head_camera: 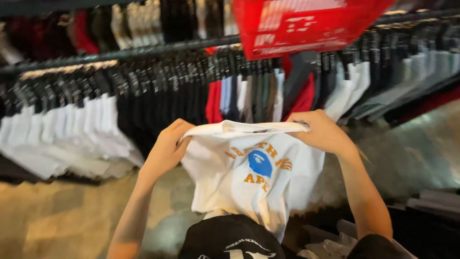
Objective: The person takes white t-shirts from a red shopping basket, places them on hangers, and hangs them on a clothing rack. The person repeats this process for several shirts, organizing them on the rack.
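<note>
A white T-shirt (249, 168) with an orange and blue print hangs in front of me, held up by its top edge. My left hand (167, 146) grips the shirt's left shoulder. My right hand (322, 132) grips the right shoulder. The shirt's lower part drapes down over a black garment (230, 240) with a white print, which lies below it near the frame's bottom edge.
A long rail (120, 55) of hanging shirts runs behind: white ones (62, 124) at left, black in the middle, red, grey and white to the right. A red sign (306, 24) hangs at the top. Folded dark clothes (431, 206) lie at lower right. Brown floor shows at lower left.
</note>
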